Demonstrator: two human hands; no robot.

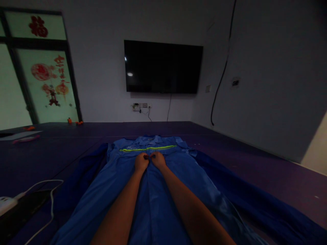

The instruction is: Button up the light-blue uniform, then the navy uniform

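A blue work jacket (122,190) with a yellow-green reflective stripe (148,148) across the chest lies flat on a dark purple surface (63,146), collar away from me. My left hand (141,161) and my right hand (157,159) meet at the jacket's front opening just below the stripe. Both hands have their fingers curled and pinch the fabric edges together around a small dark spot, perhaps a button. My forearms stretch over the jacket's lower part.
A white charger with a cable (38,190) and a dark flat object lie at the lower left. A black television (162,66) hangs on the far wall above a power outlet (141,106). A glass door with red decorations (48,80) stands at the left.
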